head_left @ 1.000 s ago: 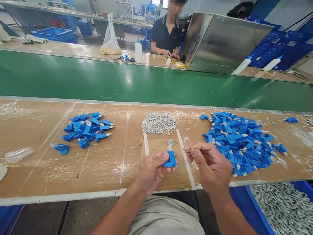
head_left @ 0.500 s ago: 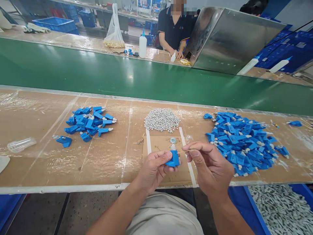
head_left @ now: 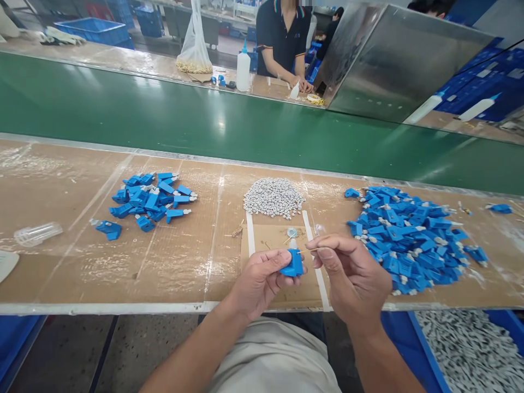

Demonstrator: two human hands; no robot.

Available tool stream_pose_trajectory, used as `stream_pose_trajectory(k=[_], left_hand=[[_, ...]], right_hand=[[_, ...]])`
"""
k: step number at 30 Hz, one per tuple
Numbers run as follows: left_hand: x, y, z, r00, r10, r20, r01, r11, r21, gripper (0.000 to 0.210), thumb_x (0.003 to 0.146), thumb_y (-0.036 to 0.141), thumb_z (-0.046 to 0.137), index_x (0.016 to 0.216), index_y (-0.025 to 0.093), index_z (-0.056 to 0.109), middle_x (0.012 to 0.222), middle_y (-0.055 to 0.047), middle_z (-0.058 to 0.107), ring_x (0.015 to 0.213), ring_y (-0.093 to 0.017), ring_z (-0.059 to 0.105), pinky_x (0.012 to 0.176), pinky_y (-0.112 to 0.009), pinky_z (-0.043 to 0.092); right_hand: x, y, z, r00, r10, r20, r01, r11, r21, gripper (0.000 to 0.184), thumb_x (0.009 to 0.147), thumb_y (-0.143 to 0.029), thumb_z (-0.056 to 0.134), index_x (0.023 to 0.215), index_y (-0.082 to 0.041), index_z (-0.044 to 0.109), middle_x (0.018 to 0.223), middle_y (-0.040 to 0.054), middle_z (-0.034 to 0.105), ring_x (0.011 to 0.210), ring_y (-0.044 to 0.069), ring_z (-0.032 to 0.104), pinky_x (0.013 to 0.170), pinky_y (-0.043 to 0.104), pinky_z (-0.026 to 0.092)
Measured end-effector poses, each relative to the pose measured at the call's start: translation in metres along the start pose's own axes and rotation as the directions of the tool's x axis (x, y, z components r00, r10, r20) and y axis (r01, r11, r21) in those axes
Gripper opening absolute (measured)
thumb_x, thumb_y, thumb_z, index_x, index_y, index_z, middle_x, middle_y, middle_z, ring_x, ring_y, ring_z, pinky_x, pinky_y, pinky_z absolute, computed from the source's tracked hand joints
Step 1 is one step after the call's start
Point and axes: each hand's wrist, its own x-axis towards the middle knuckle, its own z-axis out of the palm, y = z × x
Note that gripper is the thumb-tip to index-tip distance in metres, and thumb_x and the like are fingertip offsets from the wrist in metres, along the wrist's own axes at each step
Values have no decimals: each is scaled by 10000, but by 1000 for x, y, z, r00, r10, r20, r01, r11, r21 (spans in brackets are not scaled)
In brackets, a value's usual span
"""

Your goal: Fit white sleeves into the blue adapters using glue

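Observation:
My left hand (head_left: 262,275) is closed around a blue plastic part (head_left: 293,265) with a pale tip pointing away from me. Between thumb and fingers, my right hand (head_left: 347,270) pinches a thin wooden stick (head_left: 307,251), whose end meets the upper side of the blue part. Just beyond the held part lies a small round clear dish (head_left: 292,232) on a cardboard sheet (head_left: 262,240). Behind it is a heap of small grey pieces (head_left: 273,197). A big pile of blue parts (head_left: 409,240) lies to the right, and a smaller pile of blue parts (head_left: 149,199) to the left.
A green conveyor belt (head_left: 176,120) runs behind the table. Across it a person (head_left: 284,41) works beside a white bottle (head_left: 243,71) and a metal box (head_left: 393,60). A clear plastic cup (head_left: 39,233) lies at left. Below right stands a blue bin (head_left: 429,349) of grey pieces.
The view has tipped slightly downward. Both hands keep nearly the same pose, with the stick still against the blue part. The person across the belt has shifted a little.

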Motion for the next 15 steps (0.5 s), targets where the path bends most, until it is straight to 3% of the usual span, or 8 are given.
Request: stream_pose_trajectory(k=[8,15], left_hand=[[1,0,-1,1000,0,-10,0,1000,-29,274,858,331,796,896,62,765,839,-98,730,635,-79,660,570,-112,514],[3,-2,-2,1000,1,8,-1,999,-36,252,865,315,790,890,65,771,803,-84,722,629,-78,667,563,-101,517]], right_hand=[[-2,5,-3,997,-48,59,55,991,-119,123,981,-159,632,1043,-246,695,978,30,746,761,178,696,726,338,582],[3,6,-5,949,-274,157,302,933,-197,254,951,-48,587,1098,-252,620,915,25,730,889,209,708,788,368,565]])
